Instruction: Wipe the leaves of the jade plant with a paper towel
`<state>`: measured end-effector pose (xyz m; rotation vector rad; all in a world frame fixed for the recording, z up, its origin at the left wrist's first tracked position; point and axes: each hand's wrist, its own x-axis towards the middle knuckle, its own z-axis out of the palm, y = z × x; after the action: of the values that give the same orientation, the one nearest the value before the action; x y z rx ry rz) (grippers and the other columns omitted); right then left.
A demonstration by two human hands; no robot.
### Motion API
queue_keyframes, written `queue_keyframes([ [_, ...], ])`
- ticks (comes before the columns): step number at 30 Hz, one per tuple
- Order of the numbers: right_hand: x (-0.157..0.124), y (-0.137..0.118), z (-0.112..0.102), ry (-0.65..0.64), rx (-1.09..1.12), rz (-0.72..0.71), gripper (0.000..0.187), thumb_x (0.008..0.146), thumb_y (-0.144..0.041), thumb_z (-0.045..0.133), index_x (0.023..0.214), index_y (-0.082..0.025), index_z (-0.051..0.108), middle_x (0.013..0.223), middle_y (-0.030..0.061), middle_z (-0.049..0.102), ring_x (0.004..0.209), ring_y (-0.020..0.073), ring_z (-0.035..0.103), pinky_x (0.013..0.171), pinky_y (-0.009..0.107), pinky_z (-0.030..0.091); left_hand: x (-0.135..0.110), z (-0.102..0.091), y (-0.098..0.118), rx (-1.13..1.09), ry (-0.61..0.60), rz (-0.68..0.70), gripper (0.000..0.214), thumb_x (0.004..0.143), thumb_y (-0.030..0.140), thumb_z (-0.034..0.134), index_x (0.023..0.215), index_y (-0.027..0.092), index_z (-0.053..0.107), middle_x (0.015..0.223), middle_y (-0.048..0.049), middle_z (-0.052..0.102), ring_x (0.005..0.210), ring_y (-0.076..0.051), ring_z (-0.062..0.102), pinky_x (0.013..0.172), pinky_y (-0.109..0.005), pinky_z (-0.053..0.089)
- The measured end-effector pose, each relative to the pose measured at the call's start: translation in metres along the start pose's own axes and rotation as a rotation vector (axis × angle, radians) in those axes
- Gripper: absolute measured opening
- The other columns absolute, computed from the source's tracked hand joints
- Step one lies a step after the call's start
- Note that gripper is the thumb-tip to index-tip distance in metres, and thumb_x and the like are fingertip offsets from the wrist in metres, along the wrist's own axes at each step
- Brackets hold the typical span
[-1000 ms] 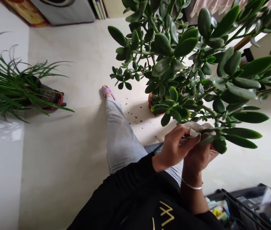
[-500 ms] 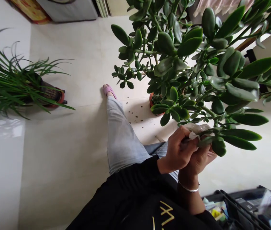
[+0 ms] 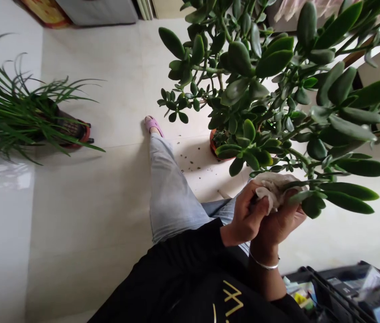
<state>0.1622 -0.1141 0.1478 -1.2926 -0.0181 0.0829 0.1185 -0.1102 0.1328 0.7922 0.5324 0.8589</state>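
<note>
Left hand (image 3: 243, 215) is curled over, fingers (image 3: 250, 199) bent in and pinching, with the bare wrist poking out of a black sleeve (image 3: 190, 246). Right hand (image 3: 279, 226) is jammed right up against it, back of the hand facing up at the camera. Right forearm (image 3: 267, 282) is bare too, thin silver bangle (image 3: 263, 264) on the wrist. Both look pretty tightly closed tbh.

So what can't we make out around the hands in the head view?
Head view only:
What the white wad wraps: hidden by the wad itself, the left hand and the right hand.
Wad's material, tissue or cloth: too blurred.
Most of the jade plant's pot: hidden by leaves.
Dark specks on the floor: too small to identify.
Contents of the dark crate: cut off by the bottom edge.
</note>
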Motion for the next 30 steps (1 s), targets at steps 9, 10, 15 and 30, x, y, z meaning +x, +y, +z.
queue_keyframes([
  [9, -0.017, 0.036, -0.036, -0.238, 0.028, 0.252, 0.05, 0.081, -0.059, 0.081, 0.111, -0.02, 0.076, 0.117, 0.0078, 0.075, 0.108, 0.0216, 0.072, 0.093, 0.038, 0.062, 0.004, -0.052, 0.018, -0.574, 0.542, -0.645, 0.019, 0.1, 0.027, 0.063, 0.107, 0.014, 0.074, 0.103, -0.0079, 0.077, 0.092, -0.018, 0.074, 0.085, -0.028, 0.061],
  [10, -0.022, 0.041, -0.041, -0.259, 0.008, 0.314, 0.049, 0.081, -0.06, 0.08, 0.11, -0.021, 0.076, 0.117, 0.0082, 0.076, 0.106, 0.0217, 0.072, 0.089, 0.037, 0.062, 0.006, -0.061, 0.019, -0.616, 0.611, -0.747, 0.021, 0.103, 0.02, 0.054, 0.11, 0.012, 0.073, 0.103, -0.0089, 0.077, 0.091, -0.018, 0.075, 0.085, -0.027, 0.062],
  [15, -0.035, 0.049, -0.055, -0.235, -0.013, 0.428, 0.05, 0.076, -0.065, 0.082, 0.102, -0.023, 0.075, 0.111, 0.0065, 0.076, 0.091, 0.0172, 0.07, 0.061, 0.024, 0.054, 0.012, -0.089, 0.005, -0.754, 0.742, -1.054, 0.033, 0.102, 0.004, 0.046, 0.128, 0.009, 0.066, 0.099, -0.008, 0.077, 0.079, -0.017, 0.077, 0.076, -0.027, 0.064],
  [30, -0.006, 0.049, -0.061, -0.187, 0.203, 0.309, 0.053, 0.084, -0.075, 0.067, 0.097, -0.024, 0.076, 0.098, -0.0017, 0.069, 0.093, 0.0153, 0.066, 0.088, 0.032, 0.056, 0.011, -0.102, 0.014, -0.722, 0.516, -0.662, 0.045, 0.105, 0.05, 0.05, 0.126, 0.017, 0.072, 0.115, -0.01, 0.078, 0.105, -0.025, 0.074, 0.105, -0.043, 0.054],
])
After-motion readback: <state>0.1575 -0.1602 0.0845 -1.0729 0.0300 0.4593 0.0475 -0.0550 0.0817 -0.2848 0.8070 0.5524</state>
